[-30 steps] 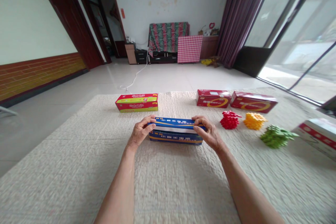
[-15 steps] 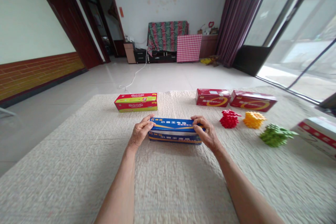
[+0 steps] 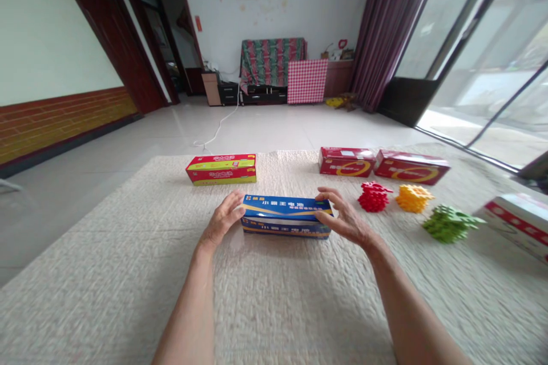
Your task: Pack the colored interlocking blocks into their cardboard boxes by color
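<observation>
A long blue battery box (image 3: pixel 286 215) with white lettering rests on the quilted mat in front of me, its lid closed. At its left end is my left hand (image 3: pixel 220 221), fingers loosely apart; thumb and fingertips are at the box's edge, and I cannot tell if they touch. My right hand (image 3: pixel 346 222) is at the other end, open, with thumb and fingers spread over the corner. Beyond the box stands a red and yellow-green box (image 3: pixel 221 170). To the right lie a red (image 3: pixel 374 197), a yellow (image 3: pixel 414 198) and a green stack of plastic pieces (image 3: pixel 451 223).
Two dark red boxes (image 3: pixel 346 162) stand side by side at the mat's far right. A white and red box (image 3: pixel 520 222) sits at the right edge. The cream mat (image 3: pixel 282 302) covers the floor here. A white cable (image 3: pixel 218 127) runs over the tiles behind.
Both hands have loosened from the top of the blue battery box and drawn outward to its ends. The box stays in place on the mat.
</observation>
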`<state>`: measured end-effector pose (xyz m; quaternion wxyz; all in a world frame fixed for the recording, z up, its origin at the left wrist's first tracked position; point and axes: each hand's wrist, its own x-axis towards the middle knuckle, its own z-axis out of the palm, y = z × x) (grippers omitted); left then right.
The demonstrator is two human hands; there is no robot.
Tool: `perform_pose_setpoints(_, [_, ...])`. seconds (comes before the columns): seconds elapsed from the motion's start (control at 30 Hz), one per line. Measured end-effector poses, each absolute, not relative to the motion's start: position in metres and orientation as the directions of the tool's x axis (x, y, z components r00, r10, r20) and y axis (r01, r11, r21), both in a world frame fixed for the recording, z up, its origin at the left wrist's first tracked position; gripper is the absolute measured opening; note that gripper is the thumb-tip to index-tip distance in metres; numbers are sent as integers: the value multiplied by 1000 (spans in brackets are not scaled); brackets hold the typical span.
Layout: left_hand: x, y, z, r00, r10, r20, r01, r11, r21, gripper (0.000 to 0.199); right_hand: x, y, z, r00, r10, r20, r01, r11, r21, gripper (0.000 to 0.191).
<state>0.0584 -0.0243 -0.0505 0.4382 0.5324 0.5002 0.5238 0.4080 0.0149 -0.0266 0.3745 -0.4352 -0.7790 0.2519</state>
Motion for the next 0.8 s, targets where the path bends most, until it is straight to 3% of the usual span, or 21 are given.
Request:
perform_pose_setpoints(0.1, [47, -33, -42, 89, 996, -13, 133, 1, 991, 78, 428, 14, -27, -307, 941, 145, 612, 312, -727, 77])
perform_pose_setpoints(0.13, [45, -35, -40, 155, 987, -52, 188, 22, 982, 72, 433, 15, -29, -306, 951, 46, 655, 246, -714, 79])
perform_pose_setpoints(0.2, [48, -34, -37, 230, 967, -107, 325, 27, 945, 52, 439, 16, -35, -347, 929, -124, 725, 182, -664, 60])
perform_pose_setpoints(0.27, [58, -27, -38, 190, 975, -111, 448, 15, 894, 35, 438, 19, -41, -394, 902, -175, 750, 205, -629, 34])
perform_pose_setpoints(0.37, [81, -9, -49, 56, 998, -10, 507, -20, 862, 28, 432, 29, -47, -299, 952, -61, 798, 214, -564, 16])
perform_pose_setpoints(0.47, [107, 16, -62, -155, 984, 89, 511, 3, 859, 21, 427, 45, -51, -130, 991, 38, 861, 132, -492, 16])
perform_pose_setpoints(0.6, [132, 51, -72, -367, 919, 143, 507, 68, 859, 26, 416, 68, -58, 45, 988, 146, 804, 51, -592, 25])
perform_pose_setpoints(0.8, [145, 88, -79, -522, 840, 147, 478, 146, 866, 24, 398, 106, -78, 202, 945, 258, 743, 24, -669, 33])
